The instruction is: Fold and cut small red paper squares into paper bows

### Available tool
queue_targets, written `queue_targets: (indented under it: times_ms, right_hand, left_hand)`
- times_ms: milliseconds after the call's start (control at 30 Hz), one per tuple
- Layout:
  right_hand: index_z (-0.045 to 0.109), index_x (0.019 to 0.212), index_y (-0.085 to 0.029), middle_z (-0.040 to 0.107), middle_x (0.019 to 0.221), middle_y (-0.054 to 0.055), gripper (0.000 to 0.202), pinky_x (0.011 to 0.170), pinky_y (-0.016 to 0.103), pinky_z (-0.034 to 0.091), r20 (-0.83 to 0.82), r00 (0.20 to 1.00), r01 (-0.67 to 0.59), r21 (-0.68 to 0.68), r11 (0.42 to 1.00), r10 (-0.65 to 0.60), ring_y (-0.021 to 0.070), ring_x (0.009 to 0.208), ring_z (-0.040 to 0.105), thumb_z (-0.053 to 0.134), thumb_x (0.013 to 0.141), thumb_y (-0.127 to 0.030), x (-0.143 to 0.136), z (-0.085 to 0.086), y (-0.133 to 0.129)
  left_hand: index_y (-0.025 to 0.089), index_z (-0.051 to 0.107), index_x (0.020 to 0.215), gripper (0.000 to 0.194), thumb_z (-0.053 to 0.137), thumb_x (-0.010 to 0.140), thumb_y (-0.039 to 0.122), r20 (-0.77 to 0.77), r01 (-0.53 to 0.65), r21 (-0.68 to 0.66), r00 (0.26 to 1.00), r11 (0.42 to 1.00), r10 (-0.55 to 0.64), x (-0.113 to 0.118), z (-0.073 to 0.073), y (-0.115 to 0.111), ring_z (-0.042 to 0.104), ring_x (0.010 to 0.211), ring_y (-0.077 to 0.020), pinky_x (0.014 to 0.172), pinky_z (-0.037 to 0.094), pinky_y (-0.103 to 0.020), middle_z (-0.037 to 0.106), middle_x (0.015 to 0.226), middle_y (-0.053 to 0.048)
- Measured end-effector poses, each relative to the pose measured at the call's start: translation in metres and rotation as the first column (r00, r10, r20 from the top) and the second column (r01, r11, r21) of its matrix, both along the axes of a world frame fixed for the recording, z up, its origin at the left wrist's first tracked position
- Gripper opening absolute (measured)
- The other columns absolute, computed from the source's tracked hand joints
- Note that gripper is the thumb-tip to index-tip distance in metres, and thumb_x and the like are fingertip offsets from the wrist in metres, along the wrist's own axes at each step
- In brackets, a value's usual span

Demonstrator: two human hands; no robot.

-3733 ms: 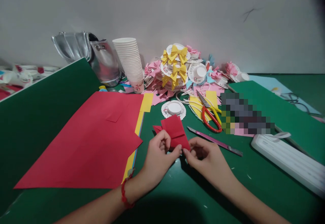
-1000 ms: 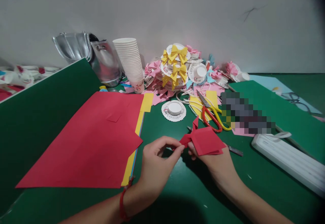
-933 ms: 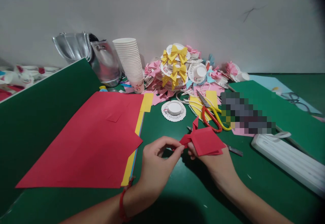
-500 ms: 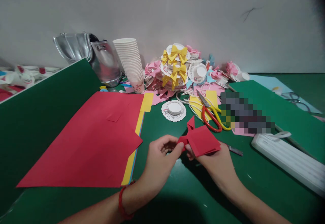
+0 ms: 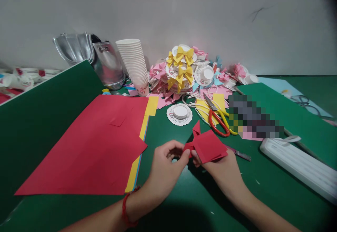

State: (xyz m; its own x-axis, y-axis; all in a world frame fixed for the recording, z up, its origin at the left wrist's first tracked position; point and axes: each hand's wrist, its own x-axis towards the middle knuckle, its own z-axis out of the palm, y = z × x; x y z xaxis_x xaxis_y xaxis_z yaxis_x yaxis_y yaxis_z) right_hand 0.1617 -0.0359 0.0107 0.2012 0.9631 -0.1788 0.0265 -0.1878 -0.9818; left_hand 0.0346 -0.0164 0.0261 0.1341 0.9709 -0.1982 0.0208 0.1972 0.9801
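A folded piece of red paper (image 5: 210, 146) is held between my two hands above the green table. My left hand (image 5: 167, 165) pinches its small left flap between thumb and fingers. My right hand (image 5: 226, 168) grips the larger square part from below and the right; the paper hides most of those fingers. One pointed red tip sticks up at the top left of the folded piece. Just beyond it lies a small white paper hat with a fringed brim (image 5: 180, 114). Scissors with red and yellow handles (image 5: 219, 118) rest behind my right hand.
Large red paper sheets (image 5: 86, 154) lie at left over yellow and blue ones. A tall cup stack (image 5: 133, 65), a silver bag (image 5: 102, 61) and a heap of decorated paper hats (image 5: 184, 67) stand along the wall. A white power strip (image 5: 300, 168) and a craft knife (image 5: 240, 154) are at right.
Almost nothing differs. The whole view has shifted very slightly, and both hands keep the same hold on the red paper.
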Motion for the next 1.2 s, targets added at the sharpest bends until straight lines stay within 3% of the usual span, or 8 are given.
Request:
queue_targets:
  times_ms: [133, 267, 433, 667, 1000, 1200]
  right_hand:
    - [0.057, 0.066, -0.019, 0.060, 0.058, -0.003, 0.017, 0.049, 0.022, 0.044, -0.040, 0.999, 0.033, 0.070, 0.997, -0.030, 0.0119, 0.052, 0.052, 0.071, 0.056, -0.019, 0.001, -0.002, 0.000]
    - [0.054, 0.066, -0.020, 0.060, 0.060, -0.004, 0.019, 0.049, 0.022, 0.044, -0.095, 0.994, 0.059, 0.120, 0.991, -0.048, 0.0113, 0.052, 0.052, 0.072, 0.060, -0.022, 0.005, -0.003, 0.001]
    - [0.056, 0.072, -0.020, 0.065, 0.067, 0.001, 0.027, 0.051, 0.025, 0.047, -0.173, 0.980, 0.116, 0.084, 0.990, -0.100, 0.0149, 0.056, 0.057, 0.075, 0.056, -0.029, 0.007, -0.006, 0.003]
    - [0.058, 0.074, -0.017, 0.065, 0.070, 0.002, 0.031, 0.058, 0.029, 0.048, -0.071, 0.977, 0.206, 0.069, 0.976, -0.201, 0.0163, 0.061, 0.058, 0.076, 0.054, -0.032, 0.008, -0.010, 0.004]
    - [0.060, 0.075, -0.017, 0.066, 0.067, 0.001, 0.032, 0.057, 0.027, 0.051, -0.169, 0.962, 0.229, 0.061, 0.972, -0.216, 0.0149, 0.057, 0.060, 0.078, 0.051, -0.027, 0.007, -0.005, 0.008]
    - [0.060, 0.077, -0.016, 0.067, 0.072, 0.002, 0.035, 0.059, 0.027, 0.051, -0.150, 0.959, 0.253, 0.068, 0.965, -0.241, 0.0153, 0.062, 0.061, 0.079, 0.049, -0.026, 0.007, -0.006, 0.008]
  left_hand:
    - [0.016, 0.058, 0.054, 0.010, 0.062, 0.063, 0.014, 0.003, -0.013, 0.014, 1.000, 1.000, 0.013, 0.001, 0.000, 0.001, 0.052, 0.054, -0.0103, 0.052, 0.040, -0.018, 0.058, 0.055, 0.002]
    - [0.014, 0.062, 0.058, 0.006, 0.063, 0.064, 0.016, 0.078, 0.002, -0.110, 0.997, 0.994, 0.006, 0.002, -0.002, 0.001, 0.056, 0.052, -0.0104, 0.054, 0.044, -0.019, 0.061, 0.054, 0.001]
    - [0.012, 0.063, 0.060, 0.007, 0.062, 0.066, 0.015, 0.101, 0.010, -0.230, 0.995, 0.973, 0.013, 0.002, -0.001, 0.000, 0.058, 0.047, -0.0103, 0.049, 0.044, -0.019, 0.065, 0.055, -0.003]
    - [0.011, 0.061, 0.062, 0.010, 0.058, 0.071, 0.012, 0.091, 0.024, -0.213, 0.996, 0.977, -0.005, 0.003, -0.002, -0.002, 0.059, 0.045, -0.0103, 0.048, 0.045, -0.019, 0.064, 0.051, -0.002]
    - [0.009, 0.062, 0.078, 0.009, 0.058, 0.071, 0.012, 0.228, 0.037, -0.216, 0.974, 0.976, 0.013, 0.001, -0.003, -0.005, 0.068, 0.063, -0.0168, 0.061, 0.052, -0.025, 0.072, 0.069, -0.008]
    - [0.010, 0.060, 0.071, 0.004, 0.061, 0.067, 0.009, 0.188, 0.017, -0.234, 0.982, 0.972, 0.028, 0.001, -0.004, -0.005, 0.066, 0.057, -0.0145, 0.057, 0.051, -0.022, 0.071, 0.065, -0.007]
